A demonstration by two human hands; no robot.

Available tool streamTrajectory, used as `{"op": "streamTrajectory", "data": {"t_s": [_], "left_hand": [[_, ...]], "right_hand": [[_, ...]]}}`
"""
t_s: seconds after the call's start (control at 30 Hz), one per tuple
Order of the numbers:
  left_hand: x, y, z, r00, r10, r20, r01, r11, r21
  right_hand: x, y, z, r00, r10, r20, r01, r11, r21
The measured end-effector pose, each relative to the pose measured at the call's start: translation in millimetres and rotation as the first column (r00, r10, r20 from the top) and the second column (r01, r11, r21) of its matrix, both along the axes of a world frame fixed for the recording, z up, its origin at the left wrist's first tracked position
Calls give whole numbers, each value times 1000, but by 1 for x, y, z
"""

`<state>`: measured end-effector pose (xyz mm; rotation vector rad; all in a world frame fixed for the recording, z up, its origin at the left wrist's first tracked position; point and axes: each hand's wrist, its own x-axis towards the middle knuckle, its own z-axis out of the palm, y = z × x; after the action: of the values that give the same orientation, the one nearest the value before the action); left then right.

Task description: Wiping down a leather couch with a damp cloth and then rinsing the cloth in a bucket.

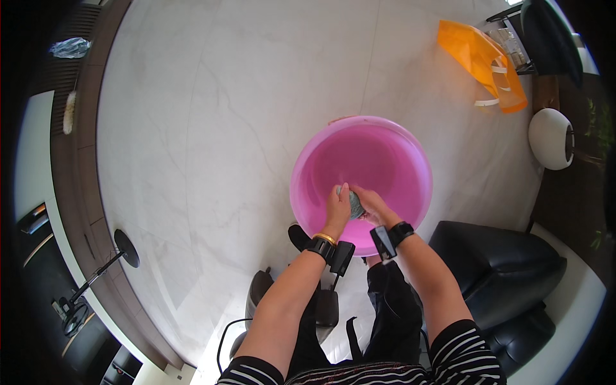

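A pink plastic tub (418,159) stands on the floor right before me. Over its near half, both hands are closed around a bunched grey-green cloth (355,206). My left hand (340,204) grips it from the left, thumb up along its upper end. From the other side, my right hand (373,199) wraps it, and some of its fingers are hidden under the cloth. The tub's bottom shows pink beyond my hands; whether it holds water I cannot tell. Each wrist carries a black strap with a small box.
An orange bag (474,57) lies on the marble-look floor (231,120) at the far right, near a white round planter (550,138). Black leather seating (495,260) stands close on my right. A pedestal fan (77,313) is at the left, by a dark cabinet base.
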<state>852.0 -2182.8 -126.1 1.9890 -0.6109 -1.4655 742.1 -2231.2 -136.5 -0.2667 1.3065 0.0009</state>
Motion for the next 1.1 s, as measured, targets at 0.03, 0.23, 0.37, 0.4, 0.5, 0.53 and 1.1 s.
{"op": "streamTrajectory", "data": {"t_s": [0.03,0.23,0.37,0.4,0.5,0.53,1.1], "left_hand": [[-10,-5,1,1000,-6,-20,6,1000,-10],[37,8,-4,953,292,-83,-270,941,206],[16,-14,0,850,311,-425,-226,944,239],[30,-8,3,830,289,-477,-176,947,267],[52,4,16,812,356,-462,-234,925,300],[55,7,14,816,359,-452,-240,923,300],[29,-15,1,538,474,-697,-259,880,399]], "right_hand": [[-18,-4,-28,980,69,-185,-94,987,-129],[-23,-6,-101,963,-105,-250,-11,906,-423],[-94,1,-189,920,157,-359,-383,549,-743],[-70,10,-188,938,184,-293,-335,691,-641],[-18,29,-170,972,210,-107,-229,952,-203],[-10,28,-164,977,202,-60,-205,978,-36],[-22,33,102,973,70,222,62,842,-536]]}}
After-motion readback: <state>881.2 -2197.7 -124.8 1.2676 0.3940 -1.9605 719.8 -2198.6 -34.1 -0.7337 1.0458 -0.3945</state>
